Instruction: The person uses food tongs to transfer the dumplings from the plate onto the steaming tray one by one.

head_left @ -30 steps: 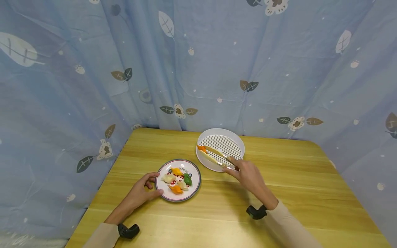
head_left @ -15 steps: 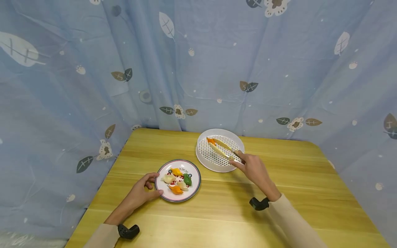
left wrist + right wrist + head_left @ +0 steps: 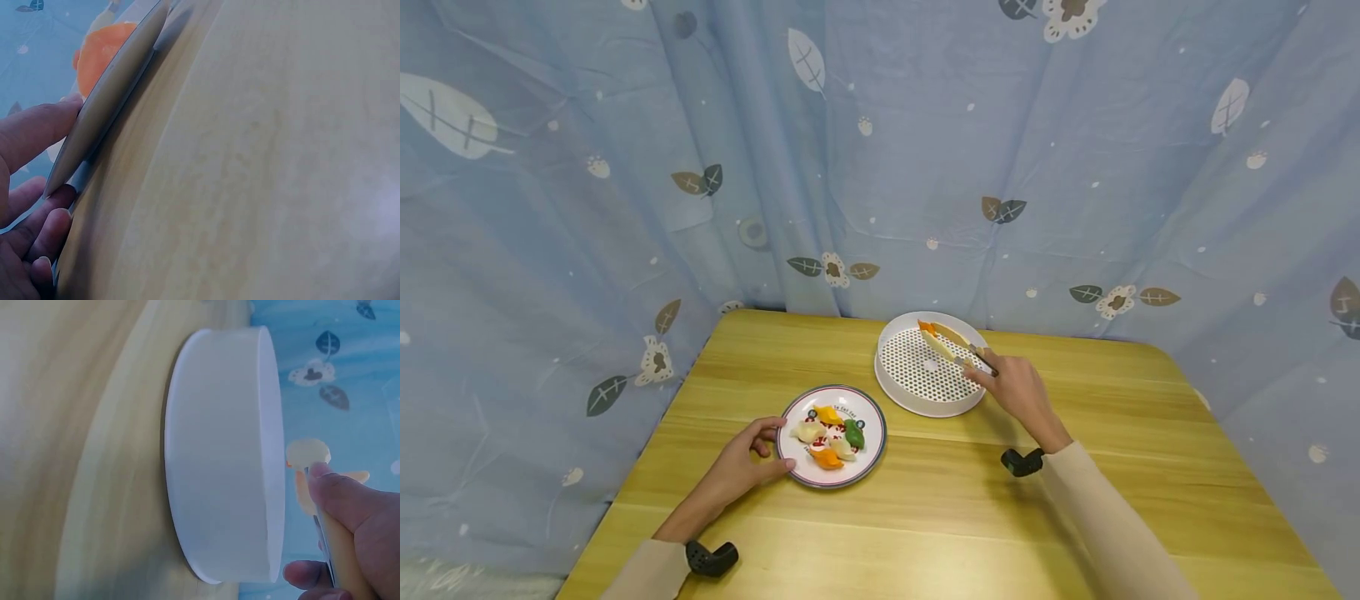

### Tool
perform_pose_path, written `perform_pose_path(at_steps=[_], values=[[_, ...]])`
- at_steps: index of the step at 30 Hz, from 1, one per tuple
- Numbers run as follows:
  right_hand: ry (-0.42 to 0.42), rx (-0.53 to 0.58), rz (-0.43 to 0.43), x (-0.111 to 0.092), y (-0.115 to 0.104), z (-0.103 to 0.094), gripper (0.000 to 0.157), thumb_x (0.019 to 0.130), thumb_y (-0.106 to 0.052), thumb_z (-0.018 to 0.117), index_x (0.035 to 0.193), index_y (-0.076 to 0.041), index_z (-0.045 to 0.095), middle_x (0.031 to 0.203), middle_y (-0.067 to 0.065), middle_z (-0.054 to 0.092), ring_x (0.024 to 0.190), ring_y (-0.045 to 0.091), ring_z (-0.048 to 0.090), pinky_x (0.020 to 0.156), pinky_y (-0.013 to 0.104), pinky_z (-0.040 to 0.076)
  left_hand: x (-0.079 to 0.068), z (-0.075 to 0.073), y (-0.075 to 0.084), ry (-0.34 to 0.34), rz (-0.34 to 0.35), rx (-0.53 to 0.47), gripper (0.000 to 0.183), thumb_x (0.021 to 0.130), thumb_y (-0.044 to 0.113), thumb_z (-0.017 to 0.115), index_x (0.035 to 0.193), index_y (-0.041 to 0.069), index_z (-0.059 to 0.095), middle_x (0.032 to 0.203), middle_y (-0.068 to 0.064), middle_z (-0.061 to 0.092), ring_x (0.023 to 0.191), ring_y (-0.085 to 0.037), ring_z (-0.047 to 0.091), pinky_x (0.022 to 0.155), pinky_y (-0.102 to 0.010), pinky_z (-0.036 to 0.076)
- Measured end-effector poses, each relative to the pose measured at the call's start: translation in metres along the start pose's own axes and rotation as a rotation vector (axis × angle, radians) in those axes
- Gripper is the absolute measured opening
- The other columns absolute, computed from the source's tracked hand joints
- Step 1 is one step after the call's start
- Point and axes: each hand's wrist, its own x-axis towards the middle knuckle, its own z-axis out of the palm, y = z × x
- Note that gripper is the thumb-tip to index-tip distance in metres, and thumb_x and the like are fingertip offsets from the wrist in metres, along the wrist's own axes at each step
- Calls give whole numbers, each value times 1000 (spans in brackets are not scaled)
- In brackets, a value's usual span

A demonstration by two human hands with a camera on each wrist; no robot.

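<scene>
My left hand [image 3: 737, 467] holds the left rim of a white plate [image 3: 871, 450]. In the left wrist view one digit lies on the rim and other fingers curl below it. Several toy-like dumplings lie on the plate: a green dumpling [image 3: 854, 433], an orange dumpling [image 3: 827, 459], a yellow-orange one and two cream ones. My right hand [image 3: 1021, 393] grips a pair of tongs [image 3: 938, 346] with pale tips. Between the tips is another orange dumpling [image 3: 927, 327], over the back of a round white basket [image 3: 898, 392] with a perforated bottom.
Both dishes stand on a wood-grain table [image 3: 940, 517], the basket near its back edge. A blue patterned curtain [image 3: 910, 167] hangs behind and along the sides. Each wrist wears a black camera mount [image 3: 711, 558].
My right hand has moved the tongs and the orange dumpling from the basket's left side rightward and back to its rear part. The left hand and the plate have stayed put.
</scene>
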Motion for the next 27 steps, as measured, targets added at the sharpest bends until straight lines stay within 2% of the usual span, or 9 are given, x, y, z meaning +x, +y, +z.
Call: perform_pose_path(at_steps=[9, 12, 18, 27], values=[[-69, -51, 42, 16, 7, 8, 49, 96, -42, 73, 124, -3, 73, 61, 4, 45, 56, 22, 44, 49, 34, 33, 2, 2, -1, 3, -6, -1, 72, 82, 28, 90, 143, 19, 55, 122, -7, 58, 96, -23, 46, 80, -32, 40], [-90, -75, 79, 19, 7, 9, 50, 96, -44, 72, 125, -3, 72, 62, 5, 46, 56, 22, 45, 48, 34, 33, 1, 2, -1, 3, -10, -4, 71, 82, 28, 90, 143, 18, 56, 121, -7, 58, 96, -23, 46, 80, -32, 40], [-130, -74, 148, 24, 8, 10, 47, 96, -47, 71, 118, -5, 72, 66, 6, 46, 57, 24, 46, 48, 35, 33, 1, 2, 0, 8, -11, -6, 71, 81, 27, 90, 143, 18, 56, 120, -7, 58, 96, -23, 46, 80, -32, 41], [-193, -72, 212, 26, 9, 12, 53, 96, -50, 69, 123, -4, 72, 71, 9, 53, 62, 26, 50, 51, 36, 36, 0, 1, 0, 10, -6, -10, 70, 81, 26, 90, 142, 17, 56, 119, -7, 58, 96, -23, 47, 80, -31, 41]])
